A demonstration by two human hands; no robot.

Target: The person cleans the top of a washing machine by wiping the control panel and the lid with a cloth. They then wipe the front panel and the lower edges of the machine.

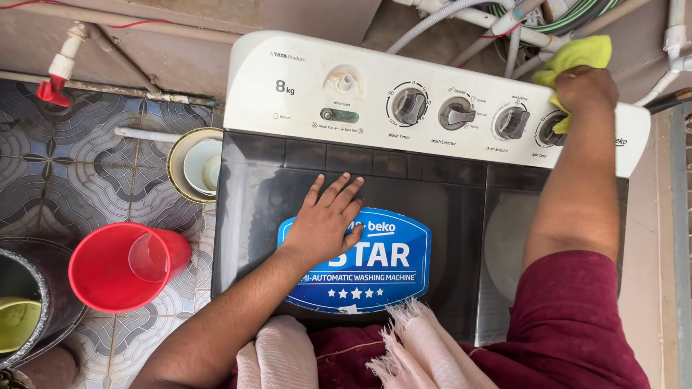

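Observation:
I look down on a twin-tub washing machine with a dark lid (404,184) and a white control panel (303,86) carrying several round knobs. My left hand (324,220) lies flat on the lid, fingers spread, partly over a blue sticker (382,270). My right hand (582,90) reaches to the panel's far right end and grips a yellow-green cloth (580,54), pressed against the panel near the last knob (551,131). A pale pink fringed towel (425,346) hangs in front of my body.
On the patterned tile floor to the left stand a red bucket (108,277) holding a red mug, a yellow-rimmed bucket (189,164) and a dark tub (29,288). A tap with a red handle (54,85) sits on the wall. Hoses and pipes (497,21) run behind the machine.

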